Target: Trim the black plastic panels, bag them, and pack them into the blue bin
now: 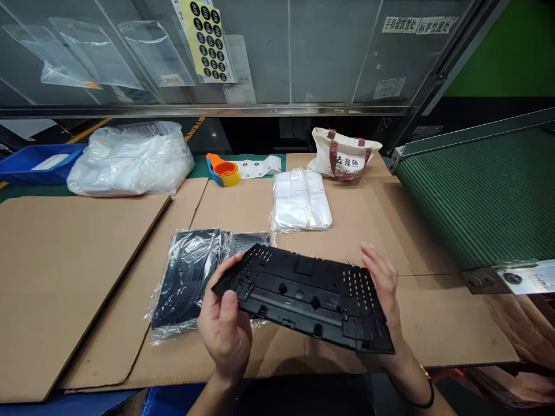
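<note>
A: Surface first, quick

B: Cardboard sheets point(87, 260) cover the bench, a clear partition behind, a green conveyor point(477, 196) off to my right. I hold a black plastic panel point(303, 294) in the air over the front edge of the cardboard

A: Hands?

B: My left hand point(225, 329) grips the panel's left end, thumb on top, fingers curled under, pinching the edge. My right hand point(381, 283) sits behind the right end, fingers spread and flat against the far edge, palm hidden by the panel. Can't tell if the right thumb clamps underneath

A: Long axis?

B: Runs left to right across me, between the two hands, tilted so the far left corner rides higher and the near right corner dips toward me. Ribbed, slotted face up

A: What's nearest?

B: A bagged panel point(191, 283) in clear film lies flat on the cardboard just beyond my left hand, partly under the held panel's left end. So the left hand is the closer one to it. A stack of clear bags point(301, 202) lies further back, centre. Tape dispenser point(223, 170) and a canvas tote point(344, 153) sit at the back, well apart from both hands
</note>
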`<state>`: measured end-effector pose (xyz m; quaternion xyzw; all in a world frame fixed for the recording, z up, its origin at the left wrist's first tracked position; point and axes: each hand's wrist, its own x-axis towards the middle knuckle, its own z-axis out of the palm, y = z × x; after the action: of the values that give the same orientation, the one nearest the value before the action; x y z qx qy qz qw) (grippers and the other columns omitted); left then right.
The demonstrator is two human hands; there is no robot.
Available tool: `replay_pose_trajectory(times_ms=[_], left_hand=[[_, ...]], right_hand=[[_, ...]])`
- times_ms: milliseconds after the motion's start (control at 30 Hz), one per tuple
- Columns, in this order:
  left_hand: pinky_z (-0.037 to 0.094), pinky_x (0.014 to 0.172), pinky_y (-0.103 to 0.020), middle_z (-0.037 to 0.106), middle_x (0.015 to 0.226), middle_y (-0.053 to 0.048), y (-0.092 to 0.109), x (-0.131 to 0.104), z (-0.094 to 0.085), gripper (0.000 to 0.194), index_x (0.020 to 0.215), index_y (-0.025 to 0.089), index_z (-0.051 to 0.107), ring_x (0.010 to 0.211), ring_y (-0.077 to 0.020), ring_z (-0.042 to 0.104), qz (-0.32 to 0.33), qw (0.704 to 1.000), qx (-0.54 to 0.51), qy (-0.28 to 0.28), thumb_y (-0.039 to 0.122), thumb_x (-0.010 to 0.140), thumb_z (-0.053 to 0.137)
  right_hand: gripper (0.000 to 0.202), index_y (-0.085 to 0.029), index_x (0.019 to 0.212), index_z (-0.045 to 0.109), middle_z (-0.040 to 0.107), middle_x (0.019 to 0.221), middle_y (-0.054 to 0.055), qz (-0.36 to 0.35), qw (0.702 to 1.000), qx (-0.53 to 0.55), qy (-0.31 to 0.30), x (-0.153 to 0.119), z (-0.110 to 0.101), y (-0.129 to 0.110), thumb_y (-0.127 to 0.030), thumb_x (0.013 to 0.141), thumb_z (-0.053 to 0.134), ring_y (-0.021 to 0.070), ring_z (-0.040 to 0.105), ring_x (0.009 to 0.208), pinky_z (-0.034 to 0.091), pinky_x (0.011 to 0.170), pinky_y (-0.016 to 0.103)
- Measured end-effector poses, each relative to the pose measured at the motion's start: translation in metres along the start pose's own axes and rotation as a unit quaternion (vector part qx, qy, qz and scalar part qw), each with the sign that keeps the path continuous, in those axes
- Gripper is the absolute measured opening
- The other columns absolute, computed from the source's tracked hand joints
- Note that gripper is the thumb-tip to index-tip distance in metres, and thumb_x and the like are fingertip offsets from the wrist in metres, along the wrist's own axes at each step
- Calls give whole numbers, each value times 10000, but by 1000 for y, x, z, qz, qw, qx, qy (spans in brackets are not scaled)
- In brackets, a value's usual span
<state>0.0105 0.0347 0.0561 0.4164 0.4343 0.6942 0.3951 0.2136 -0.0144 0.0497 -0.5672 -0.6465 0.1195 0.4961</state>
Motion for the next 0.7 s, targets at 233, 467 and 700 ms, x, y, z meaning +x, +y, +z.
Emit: replay_pose_trajectory(times_ms=[233,467,700], left_hand=[[243,1194,-437,544,1369,-16,-5,-18,9,485,1300,267,527,1362,-225,399,78,997,-4,6,136,835,580],[172,1194,-555,537,1367,-11,-9,-20,9,531,1296,299,488,1387,-246,358,85,996,-12,28,99,817,597],[227,1184,-520,551,1342,-17,-9,-18,11,475,1275,277,489,1364,-255,394,120,992,5,27,203,816,583]], right_hand=[[806,-341,1525,99,97,1613,-7,132,981,128,56,-4,13,-8,-387,881,581,280,102,1474,131,1193,526],[817,-353,1528,78,48,1618,-46,100,985,138,22,0,9,-5,-399,885,580,260,43,1481,171,1199,473],[816,-334,1531,72,75,1618,-22,129,978,163,-1,-1,10,5,-457,892,565,241,69,1480,133,1204,464]])
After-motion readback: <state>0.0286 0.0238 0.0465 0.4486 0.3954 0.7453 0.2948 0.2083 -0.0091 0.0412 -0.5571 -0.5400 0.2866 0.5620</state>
